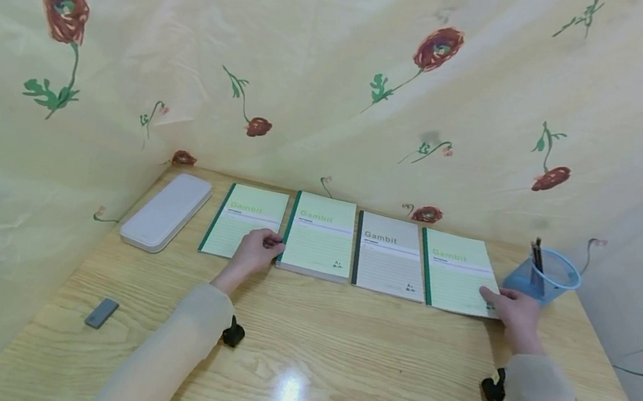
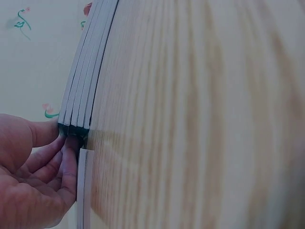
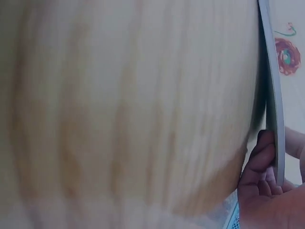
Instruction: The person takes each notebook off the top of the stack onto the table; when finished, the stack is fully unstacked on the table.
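Note:
Along the back of the table lie notebooks marked "Gambit". My left hand [image 1: 256,252] pinches the green spine of a notebook stack [image 1: 319,235], second from left. In the left wrist view the stack [image 2: 86,71] shows several layers, the thumb at its top and fingers beneath the spine corner. A leftmost green notebook [image 1: 245,223] lies beside that hand. My right hand [image 1: 515,312] holds the right edge of the rightmost green notebook [image 1: 459,268]. The right wrist view shows this notebook [image 3: 276,105] tilted up off the table, fingers underneath. Between them lies a grey notebook [image 1: 390,260].
A blue pencil cup [image 1: 563,270] with dark pencils stands right behind my right hand. A white case [image 1: 167,211] lies at the back left, and a small grey block [image 1: 101,313] at the front left. A flowered curtain [image 1: 344,57] hangs behind the wooden table [image 1: 359,361].

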`<state>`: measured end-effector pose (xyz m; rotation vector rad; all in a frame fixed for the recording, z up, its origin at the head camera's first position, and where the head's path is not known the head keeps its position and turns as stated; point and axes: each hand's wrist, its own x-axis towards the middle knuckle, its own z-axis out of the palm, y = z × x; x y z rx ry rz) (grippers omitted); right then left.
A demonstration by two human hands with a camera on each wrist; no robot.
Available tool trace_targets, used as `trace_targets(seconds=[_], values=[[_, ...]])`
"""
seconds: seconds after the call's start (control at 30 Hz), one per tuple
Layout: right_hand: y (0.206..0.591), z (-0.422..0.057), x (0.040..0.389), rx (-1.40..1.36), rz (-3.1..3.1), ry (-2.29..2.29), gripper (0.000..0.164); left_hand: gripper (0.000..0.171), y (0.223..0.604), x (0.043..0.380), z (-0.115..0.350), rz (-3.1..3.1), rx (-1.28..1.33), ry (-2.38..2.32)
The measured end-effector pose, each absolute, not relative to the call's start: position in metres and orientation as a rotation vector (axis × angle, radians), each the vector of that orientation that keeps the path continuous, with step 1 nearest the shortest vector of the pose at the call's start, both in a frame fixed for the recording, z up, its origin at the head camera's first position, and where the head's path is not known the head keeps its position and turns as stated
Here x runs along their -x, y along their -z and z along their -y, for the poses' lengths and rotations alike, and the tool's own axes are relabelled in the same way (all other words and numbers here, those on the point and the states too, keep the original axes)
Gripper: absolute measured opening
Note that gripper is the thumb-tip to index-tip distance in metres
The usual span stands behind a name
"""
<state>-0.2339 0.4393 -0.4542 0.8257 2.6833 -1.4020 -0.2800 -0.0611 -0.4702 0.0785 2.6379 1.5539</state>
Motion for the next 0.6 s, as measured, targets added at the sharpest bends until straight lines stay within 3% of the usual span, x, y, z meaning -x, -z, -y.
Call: trace_targets(seconds=[0.27, 0.6], values=[[0.450, -0.428, 0.229, -0.687, -2.960, 1.044, 0.065, 0.023, 0.470, 0.280, 0.062, -2.631, -0.073, -1.559], [0.447, -0.423, 0.227, -0.634, -3.054, 0.893, 0.066, 0.022, 0.473, 0.282, 0.062, -2.643, -0.076, -1.559]])
